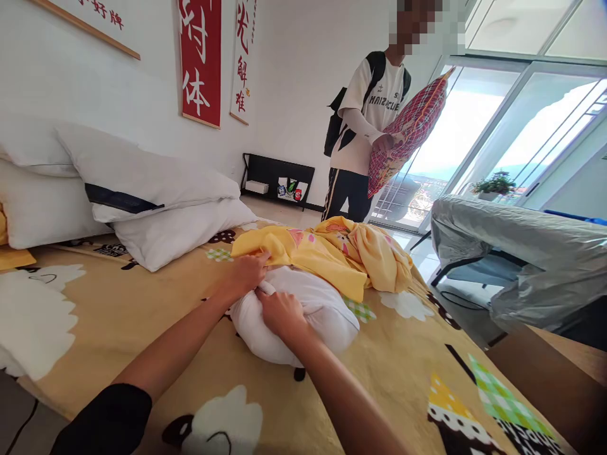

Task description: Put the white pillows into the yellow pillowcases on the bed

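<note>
A white pillow [327,322] lies bunched on the bed, part of it tucked toward a yellow pillowcase [313,253] with pink prints. My left hand [249,272] is closed on the near left edge of the pillowcase, its fingertips in the yellow cloth. My right hand [282,309] grips a gathered fold of the pillow, just right of and below my left hand. The far part of the pillowcase lies crumpled to the right. How far the pillow reaches inside the cloth is hidden.
Several white pillows [161,170] are piled at the left on the patterned bedsheet [180,335]. Beyond the bed a person [360,126] holds a red checked pillow [408,136]. Plastic-covered furniture [502,234] and a brown box [545,360] stand at the right. A black shelf [277,167] stands by the wall.
</note>
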The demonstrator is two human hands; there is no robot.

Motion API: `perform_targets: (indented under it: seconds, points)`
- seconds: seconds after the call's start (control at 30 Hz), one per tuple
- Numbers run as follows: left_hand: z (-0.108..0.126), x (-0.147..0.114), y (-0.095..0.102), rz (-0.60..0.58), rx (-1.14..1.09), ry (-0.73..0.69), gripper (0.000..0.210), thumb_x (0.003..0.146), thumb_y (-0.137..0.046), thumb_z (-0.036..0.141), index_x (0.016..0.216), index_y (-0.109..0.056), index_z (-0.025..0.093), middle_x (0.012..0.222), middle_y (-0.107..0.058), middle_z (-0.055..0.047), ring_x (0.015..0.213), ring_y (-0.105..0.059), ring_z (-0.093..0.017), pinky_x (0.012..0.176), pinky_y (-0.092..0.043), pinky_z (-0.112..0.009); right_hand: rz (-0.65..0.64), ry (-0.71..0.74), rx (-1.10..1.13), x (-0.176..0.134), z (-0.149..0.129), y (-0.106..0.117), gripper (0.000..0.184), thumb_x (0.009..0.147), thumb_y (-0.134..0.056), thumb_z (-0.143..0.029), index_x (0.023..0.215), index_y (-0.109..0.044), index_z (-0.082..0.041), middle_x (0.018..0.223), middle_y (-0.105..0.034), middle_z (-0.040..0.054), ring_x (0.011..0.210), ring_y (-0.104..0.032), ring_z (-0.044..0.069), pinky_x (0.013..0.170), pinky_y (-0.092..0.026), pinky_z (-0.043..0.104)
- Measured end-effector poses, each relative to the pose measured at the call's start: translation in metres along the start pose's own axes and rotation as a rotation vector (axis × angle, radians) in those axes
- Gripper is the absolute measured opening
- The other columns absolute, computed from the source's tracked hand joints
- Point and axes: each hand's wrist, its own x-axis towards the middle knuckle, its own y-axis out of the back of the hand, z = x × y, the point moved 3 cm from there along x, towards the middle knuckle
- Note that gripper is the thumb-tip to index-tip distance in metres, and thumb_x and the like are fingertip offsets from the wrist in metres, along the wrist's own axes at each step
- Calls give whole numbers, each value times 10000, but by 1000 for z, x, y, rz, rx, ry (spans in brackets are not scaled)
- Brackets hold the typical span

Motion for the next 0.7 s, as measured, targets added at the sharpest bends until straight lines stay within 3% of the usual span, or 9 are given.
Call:
perform_targets:
  seconds: [0.1, 0.3, 0.5, 0.7]
  points:
    - [-18, -17, 3, 45, -27, -67, 336, 849, -480, 160, 1161, -607, 164, 977, -708, -109, 854, -667, -231, 782, -480, -305, 18, -22, -11, 8, 5, 10, 478, 921, -347, -166, 1350, -479, -328, 1024, -714, 98, 921, -689, 238, 732, -499, 332]
    - [-32, -28, 8, 88, -42, -109, 247, 820, -526, 164, 1031, -652, 180, 936, -716, -94, 890, -665, -227, 783, -489, -292, 93, -141, -51, 16, 22, 25, 477, 932, -287, -133, 1354, -474, -254, 1016, -698, 139, 942, -676, 238, 756, -479, 330]
    - [-26, -24, 15, 80, 21, 40, 285, 851, -521, 228, 1103, -632, 153, 1032, -677, -153, 897, -646, -300, 764, -465, -363, 75, -200, -88, 10, 54, 32, 586, 889, -329, -124, 1442, -378, -313, 1015, -698, 130, 929, -668, 271, 757, -463, 359]
    - [-42, -32, -7, -54, -25, 177, 336, 904, -441, 230, 1211, -560, 166, 1030, -657, -139, 863, -634, -254, 713, -461, -315, 52, -296, -86, 4, 79, 34, 629, 888, -310, -134, 1480, -290, -343, 1085, -691, 117, 968, -660, 271, 780, -459, 359]
